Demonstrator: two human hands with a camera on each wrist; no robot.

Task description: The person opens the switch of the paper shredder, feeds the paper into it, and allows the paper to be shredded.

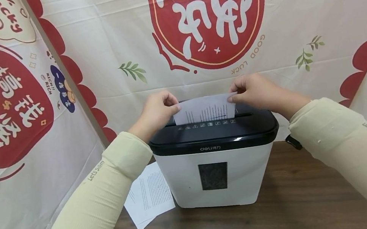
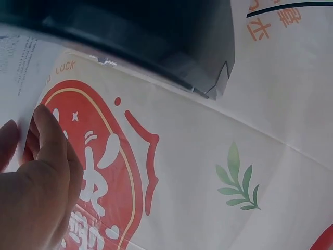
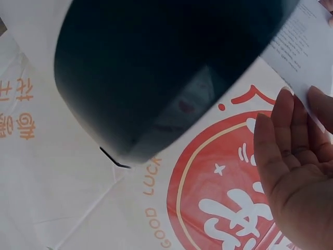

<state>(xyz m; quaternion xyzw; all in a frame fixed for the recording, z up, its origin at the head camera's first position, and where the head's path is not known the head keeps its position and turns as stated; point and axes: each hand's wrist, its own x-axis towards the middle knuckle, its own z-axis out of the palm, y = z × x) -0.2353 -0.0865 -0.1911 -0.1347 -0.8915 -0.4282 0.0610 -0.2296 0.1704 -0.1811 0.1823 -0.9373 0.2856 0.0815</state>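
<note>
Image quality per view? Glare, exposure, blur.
Head: bright, mostly sharp; small glint on the front edge of the shredder lid, pale reflection on the tabletop at the bottom of frame. Left wrist: dimmer, shredder lid dark with soft edges. Right wrist: also dim, shredder lid nearly black and soft, with a faint reflection on it.

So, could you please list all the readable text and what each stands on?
"deli得力": lid of the shredder
"!" in a triangle: lid icon
"LetsSlim": left sleeve, right sleeve
"搞钱要紧": left cloth
"RICH!! RICH": left cloth
"ucky", cut off: left cloth
"GOOD LUCK": back cloth, upside down
Too small: print on the paper and sheets, other icons
Unclear: large characters, blue label, orange characters
</note>
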